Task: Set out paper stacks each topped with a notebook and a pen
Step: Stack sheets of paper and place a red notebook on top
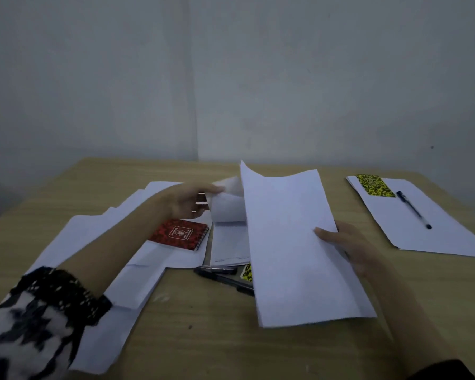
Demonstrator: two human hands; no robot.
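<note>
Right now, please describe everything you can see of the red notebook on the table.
The red notebook is small, with a red and black patterned cover that looks like card, a white emblem with text too small to read, and a dark spiral binding along its right edge. It is closed and lies flat, slightly turned, on the loose white sheets at the left. The left hand hangs just beyond it, gripping a curled sheet; whether the wrist touches the notebook is unclear.

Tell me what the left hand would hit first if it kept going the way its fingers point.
Probably the curled sheet at the left hand's fingertips, then the paper stack in the right hand; depth is unclear.
</note>
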